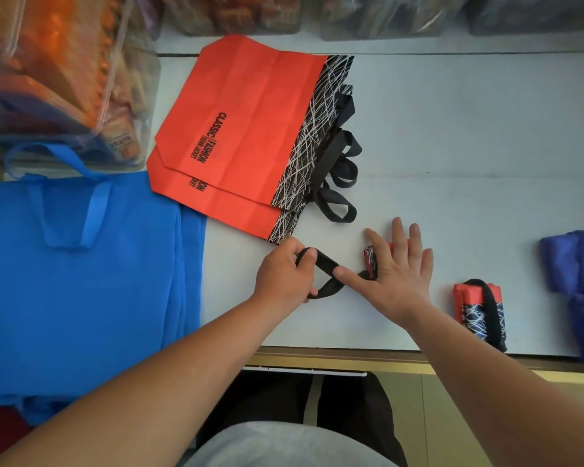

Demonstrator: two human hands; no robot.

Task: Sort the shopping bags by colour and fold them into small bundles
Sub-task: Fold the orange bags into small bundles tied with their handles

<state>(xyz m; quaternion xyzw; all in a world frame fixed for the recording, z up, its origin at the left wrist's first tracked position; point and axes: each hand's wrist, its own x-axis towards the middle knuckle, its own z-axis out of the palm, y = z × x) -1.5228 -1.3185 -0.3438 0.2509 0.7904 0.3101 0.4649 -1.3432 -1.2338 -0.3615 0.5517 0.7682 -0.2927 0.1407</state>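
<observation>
Left hand (284, 274) grips a handle (324, 262) near bags (246, 123) printed "CLASSIC FASHION DOWN JACKET".

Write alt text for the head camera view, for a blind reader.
A person's right hand presses flat on a folded orange fabric bag while the left hand grips its black strap handle on a white table. A strapped orange bundle lies right; flat orange bags behind, blue bags left.
</observation>
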